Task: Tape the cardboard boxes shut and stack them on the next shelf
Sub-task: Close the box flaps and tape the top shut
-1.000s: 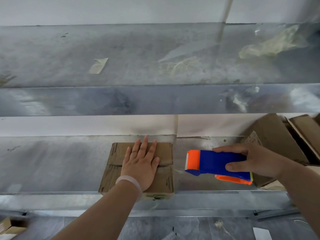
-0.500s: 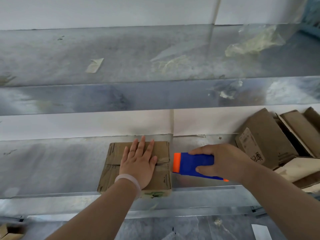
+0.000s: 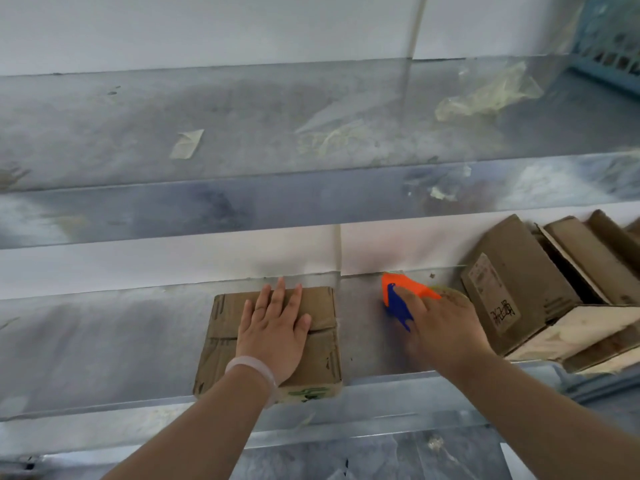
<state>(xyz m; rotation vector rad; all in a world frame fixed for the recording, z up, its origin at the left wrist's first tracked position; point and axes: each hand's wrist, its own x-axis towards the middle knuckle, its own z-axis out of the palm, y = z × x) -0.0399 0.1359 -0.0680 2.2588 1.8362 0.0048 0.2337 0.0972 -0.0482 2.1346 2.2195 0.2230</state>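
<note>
The left hand (image 3: 275,336), grip released, lies flat on the cardboard box (image 3: 221,341); the right hand (image 3: 445,329) grasps the tape dispenser (image 3: 398,306), long axis and nose toward 11 o'clock.

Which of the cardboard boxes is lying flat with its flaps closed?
The lone box at the front edge of the shelf, pressed by the flat left hand. The other boxes lean tilted in a heap at the right.

We're noting: matt, creased brown cardboard box (image 3: 221,341); dull, smudged grey metal shelf (image 3: 104,341); smooth orange-and-blue plastic tape dispenser (image 3: 398,304).
</note>
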